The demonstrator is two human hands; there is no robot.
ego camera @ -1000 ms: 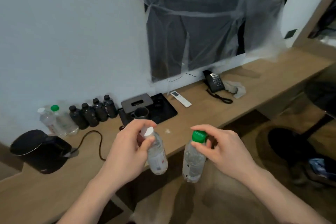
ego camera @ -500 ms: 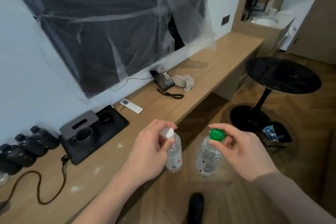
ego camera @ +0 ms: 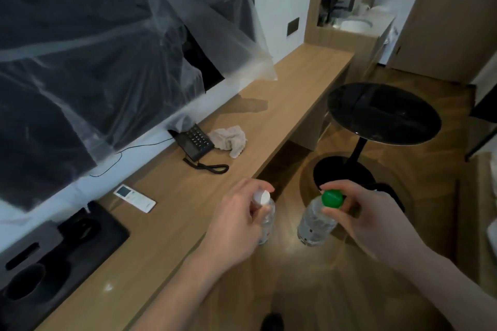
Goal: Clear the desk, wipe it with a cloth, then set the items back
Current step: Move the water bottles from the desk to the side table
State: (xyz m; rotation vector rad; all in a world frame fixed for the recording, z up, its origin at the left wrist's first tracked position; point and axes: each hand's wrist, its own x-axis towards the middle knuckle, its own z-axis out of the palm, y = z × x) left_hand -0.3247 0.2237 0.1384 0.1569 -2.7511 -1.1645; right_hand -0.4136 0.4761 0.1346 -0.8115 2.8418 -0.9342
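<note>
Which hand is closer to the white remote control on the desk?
Left. The left hand holds a white-capped bottle beside the white remote control; the right hand is farther.

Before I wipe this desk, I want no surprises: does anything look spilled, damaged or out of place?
No spill or damage shows. Two oddities: a loose plastic sheet hangs off the dark wall panel down to the desk, and a cloth lies crumpled beside the phone.

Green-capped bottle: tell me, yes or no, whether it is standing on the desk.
No, the green-capped bottle hangs from the right hand by its cap, over the floor beyond the desk edge.
</note>
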